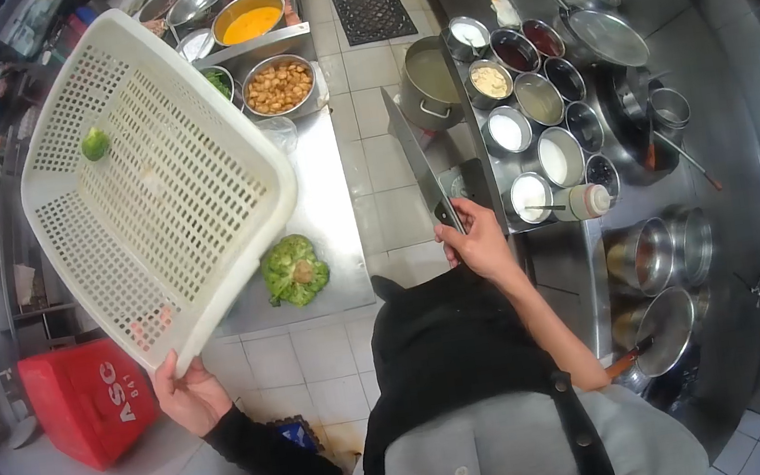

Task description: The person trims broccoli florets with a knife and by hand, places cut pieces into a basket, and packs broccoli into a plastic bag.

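Note:
My left hand (191,397) grips the near corner of a white perforated plastic basket (270,170), which is tilted up over the steel worktable. A small broccoli floret (96,143) sits inside it, towards the far left. Just right of the basket, a head of broccoli (295,270) lies stem side up on the worktable (328,196). In my right hand (480,241) is a broad-bladed kitchen knife (414,152), held by its handle with the blade pointing away from me. Its blade is over the aisle, beside the seasoning containers.
Behind the basket are a bowl of browned cubes (279,87) and a pot of orange liquid (250,22). On the right, several seasoning tins (561,157) line the counter by a large stockpot (432,84). A red bin (82,401) stands at lower left.

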Demonstrator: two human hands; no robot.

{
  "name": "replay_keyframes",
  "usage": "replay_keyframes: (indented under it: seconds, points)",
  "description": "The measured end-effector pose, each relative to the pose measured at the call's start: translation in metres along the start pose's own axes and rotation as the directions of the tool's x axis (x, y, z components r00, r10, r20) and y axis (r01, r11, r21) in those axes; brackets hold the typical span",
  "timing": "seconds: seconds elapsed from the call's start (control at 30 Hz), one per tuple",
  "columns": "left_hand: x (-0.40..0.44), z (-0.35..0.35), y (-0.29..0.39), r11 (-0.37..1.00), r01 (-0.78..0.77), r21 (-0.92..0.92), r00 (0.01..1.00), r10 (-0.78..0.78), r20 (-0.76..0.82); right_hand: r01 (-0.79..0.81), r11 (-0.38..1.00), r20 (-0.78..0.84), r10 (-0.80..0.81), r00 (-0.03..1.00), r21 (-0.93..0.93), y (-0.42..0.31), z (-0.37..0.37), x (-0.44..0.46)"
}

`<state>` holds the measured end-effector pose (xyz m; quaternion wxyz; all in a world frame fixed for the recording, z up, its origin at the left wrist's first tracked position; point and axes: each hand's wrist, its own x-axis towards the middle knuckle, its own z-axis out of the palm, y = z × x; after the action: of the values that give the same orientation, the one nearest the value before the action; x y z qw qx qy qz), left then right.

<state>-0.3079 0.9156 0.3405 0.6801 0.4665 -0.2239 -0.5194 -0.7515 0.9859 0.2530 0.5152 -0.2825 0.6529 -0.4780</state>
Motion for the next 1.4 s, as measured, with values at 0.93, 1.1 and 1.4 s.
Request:
replay_keyframes:
  seconds: [0.93,1.1,1.4]
  points:
    - [-0.096,0.108,-0.187,0.703,0.702,0.116,0.641,-0.694,0.328,0.352,0.924,-0.342,-0.383,0.858,-0.151,-0.088,-0.144,-0.038]
    - [-0.122,0.089,-0.272,0.563,0.825,0.056,0.525,-0.798,0.296,0.392,0.912,-0.312,-0.41,0.857,-0.122,-0.106,-0.15,-0.043]
    - [-0.118,-0.024,-0.452,0.601,0.786,0.141,0.593,-0.799,0.101,0.239,0.971,-0.131,-0.235,0.963,0.02,-0.076,-0.125,0.013]
